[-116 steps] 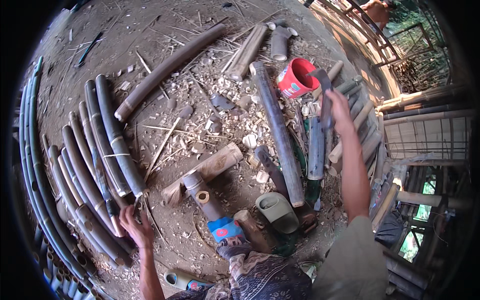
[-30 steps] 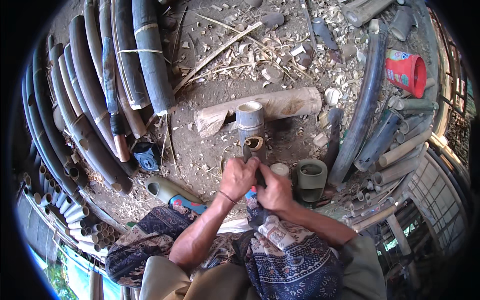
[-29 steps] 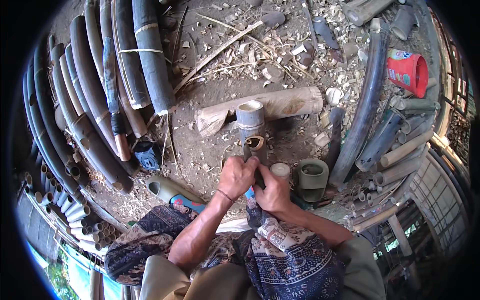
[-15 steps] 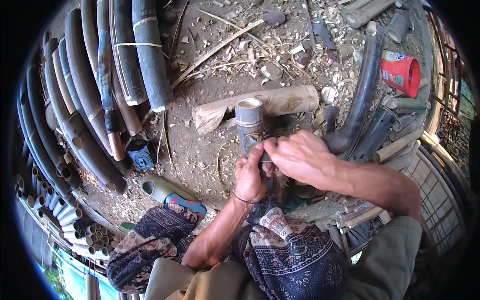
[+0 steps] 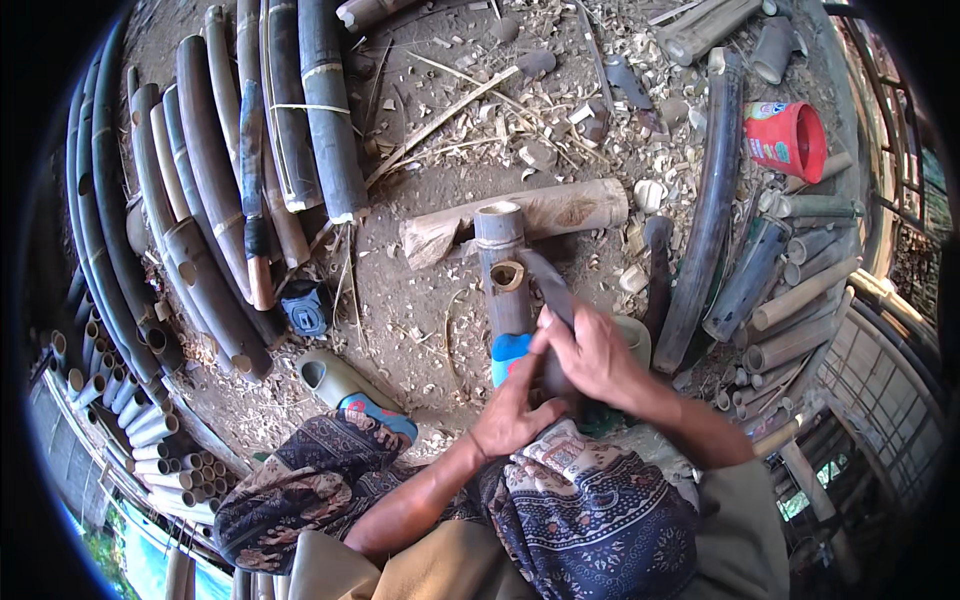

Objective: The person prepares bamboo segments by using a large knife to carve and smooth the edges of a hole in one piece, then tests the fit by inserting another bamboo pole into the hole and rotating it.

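Observation:
An upright-looking bamboo tube with an oval hole cut in its side lies in front of me, its cut end pointing away. A blue-covered foot presses against the tube's near part. My right hand is closed around a knife, whose dark blade slants up and left, its tip right beside the hole. My left hand lies just left of it, over my patterned trouser knee, fingers stretched toward the right hand and thumb apart. What is between its fingers and thumb is partly hidden.
A pale split log lies crosswise behind the tube. Long bamboo poles line the left, and shorter pieces are stacked at right. A red container, olive clog and dark blue tape measure stand around the shaving-covered ground.
My right hand has drawn back from the tube, the knife blade now showing. My left hand has come away from the tube toward my knee, uncovering the hole.

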`<state>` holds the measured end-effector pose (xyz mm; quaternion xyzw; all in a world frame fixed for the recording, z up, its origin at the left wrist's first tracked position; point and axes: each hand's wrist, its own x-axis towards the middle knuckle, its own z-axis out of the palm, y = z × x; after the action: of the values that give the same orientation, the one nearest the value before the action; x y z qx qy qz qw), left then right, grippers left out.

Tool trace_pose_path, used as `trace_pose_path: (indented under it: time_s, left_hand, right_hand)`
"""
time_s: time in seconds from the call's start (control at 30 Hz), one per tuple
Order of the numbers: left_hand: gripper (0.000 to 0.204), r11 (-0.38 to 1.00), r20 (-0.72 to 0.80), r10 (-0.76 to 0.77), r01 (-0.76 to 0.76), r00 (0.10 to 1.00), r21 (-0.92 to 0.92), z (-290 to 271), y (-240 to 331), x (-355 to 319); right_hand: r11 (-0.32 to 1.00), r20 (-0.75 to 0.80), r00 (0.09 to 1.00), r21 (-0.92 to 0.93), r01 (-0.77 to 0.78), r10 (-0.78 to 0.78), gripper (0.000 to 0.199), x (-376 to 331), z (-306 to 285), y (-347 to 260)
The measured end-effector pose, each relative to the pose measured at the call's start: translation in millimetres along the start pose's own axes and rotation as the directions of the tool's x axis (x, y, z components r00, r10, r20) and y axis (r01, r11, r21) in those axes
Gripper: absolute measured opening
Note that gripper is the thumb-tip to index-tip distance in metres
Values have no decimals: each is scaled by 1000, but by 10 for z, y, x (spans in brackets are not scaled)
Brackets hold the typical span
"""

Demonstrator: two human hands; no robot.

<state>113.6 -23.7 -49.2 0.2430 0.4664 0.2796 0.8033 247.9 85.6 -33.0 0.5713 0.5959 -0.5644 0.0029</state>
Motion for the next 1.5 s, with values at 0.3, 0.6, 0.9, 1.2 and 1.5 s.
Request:
trace_pose_path:
  time_s: [0.3,0.6,0.9,1.2,1.5]
  left_hand:
    - [38,807,-535,-22,331,844,489,-683,-97,-373]
    - [13,-157,-41,-174,13,984,988,-885,1889,377]
    - [41,514,-402,-139,413,905,752,-1028,633,-322]
    - [9,-276,-33,-247,-37,968,961,-563,2040,595]
    - [9,-246,93,-326,-180,941,952,-824,1725,141]
  right_hand:
    - [722,467,843,483,-496,267,36,321,725,-234]
    - [-466,423,878,837,-285,222,19,428,610,-263]
    - [470,485,852,717,-516,196,36,414,703,-313]
    - [-612,442,896,720,-328,41,23,388,575,-78]
    - [-348,508,851,781,-519,-129,29,201,868,325]
